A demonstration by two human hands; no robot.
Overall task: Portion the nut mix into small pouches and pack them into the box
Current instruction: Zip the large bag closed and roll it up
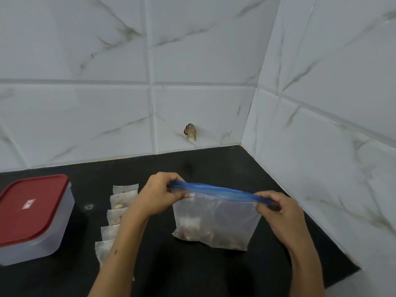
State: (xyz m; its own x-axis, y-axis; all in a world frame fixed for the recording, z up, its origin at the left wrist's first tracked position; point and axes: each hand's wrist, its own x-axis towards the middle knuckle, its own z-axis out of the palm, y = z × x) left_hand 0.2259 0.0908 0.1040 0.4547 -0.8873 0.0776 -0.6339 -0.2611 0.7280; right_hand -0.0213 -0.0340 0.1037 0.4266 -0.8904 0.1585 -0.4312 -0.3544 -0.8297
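Both hands pinch the blue zip strip of the nut bag.
Left hand (159, 195) and right hand (278, 207) clamp opposite ends of the zip-lock bag (214, 221), which stands on the black counter (214, 163); small pouches (120, 211) lie in a row just left, the red-lidded box (32, 217) farther left.

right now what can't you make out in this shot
Head view only:
- small pouches: the left forearm covers part of the row, so no count.
- zip bag: cloudy plastic blurs the nuts; zip open or sealed unclear.
- box: red lid hides the inside; left edge cut off.
- label on the lid: too small to read.
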